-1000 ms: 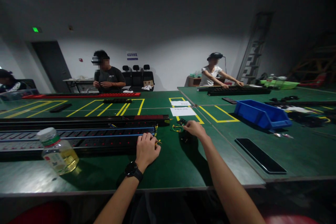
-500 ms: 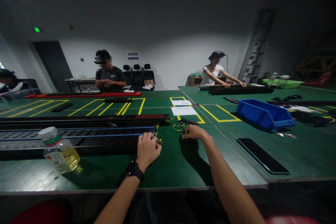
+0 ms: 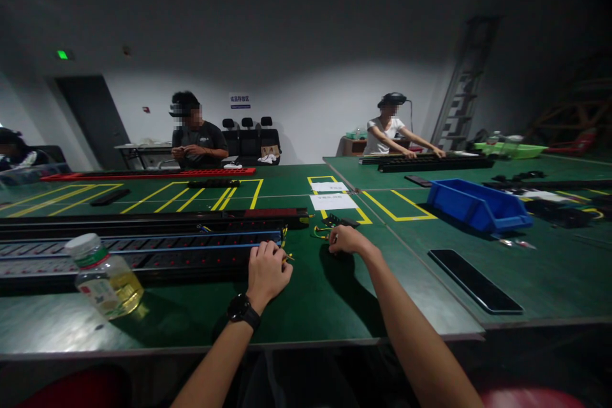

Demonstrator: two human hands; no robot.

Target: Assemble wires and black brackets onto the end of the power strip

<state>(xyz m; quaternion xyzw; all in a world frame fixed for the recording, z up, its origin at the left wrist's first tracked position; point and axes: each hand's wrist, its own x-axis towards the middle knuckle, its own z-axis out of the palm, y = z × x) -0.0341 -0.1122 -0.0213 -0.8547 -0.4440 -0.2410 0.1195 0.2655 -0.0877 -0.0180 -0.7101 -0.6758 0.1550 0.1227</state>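
Note:
My left hand (image 3: 268, 274), with a black watch on its wrist, is closed at the right end of a long black rail (image 3: 191, 260) with rows of red dots. Yellow wire ends (image 3: 288, 257) stick out beside its fingertips. My right hand (image 3: 349, 240) is held in a pinch above the green tabletop, its fingertips close together. What they pinch, if anything, is too small to make out. Just beyond those fingertips lie a short yellow-green wire (image 3: 318, 233) and some small black parts (image 3: 339, 221).
A bottle of yellow liquid (image 3: 108, 284) stands at the left on the rails. At the right are a dark phone-like slab (image 3: 473, 282) and a blue bin (image 3: 478, 207). White paper sheets (image 3: 333, 202) lie ahead. Two co-workers handle things across the table; another person sits far left.
The view has swung very slightly to the right. My right hand has shifted a little toward the yellow-green wire. My left hand stays at the rail end.

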